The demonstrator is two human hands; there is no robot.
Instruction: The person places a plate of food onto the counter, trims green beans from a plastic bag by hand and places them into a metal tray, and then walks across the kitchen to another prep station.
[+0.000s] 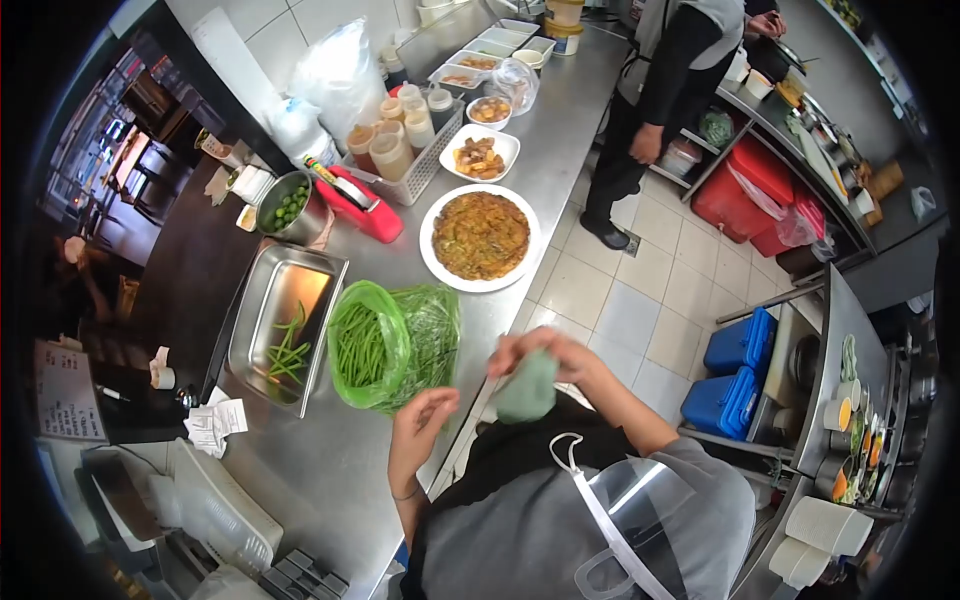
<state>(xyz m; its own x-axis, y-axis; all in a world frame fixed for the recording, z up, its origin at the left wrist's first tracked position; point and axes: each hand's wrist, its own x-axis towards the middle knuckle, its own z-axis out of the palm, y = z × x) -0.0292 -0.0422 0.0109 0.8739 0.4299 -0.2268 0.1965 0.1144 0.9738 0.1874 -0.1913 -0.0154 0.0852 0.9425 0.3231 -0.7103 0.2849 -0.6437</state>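
My right hand [545, 355] is closed on a grey-green cloth [527, 388] in front of my body, past the counter's edge. Just right of a green plastic bag [365, 345] full of green beans is my left hand [425, 415], its fingers curled; whether it pinches anything is too small to tell. The bag stands open on the steel counter [340, 490]. A few beans [288, 352] lie in a steel tray [262, 300] left of it. Behind the bag, a white plate [430, 255] holds a round browned pancake [481, 235].
A red tape dispenser [372, 215], a pot of small green fruits [290, 207], a basket of sauce bottles [425, 165] and food bowls [482, 152] line the counter. Another person [650, 100] stands at the back right. Blue containers [738, 345] sit beneath the right-hand shelf.
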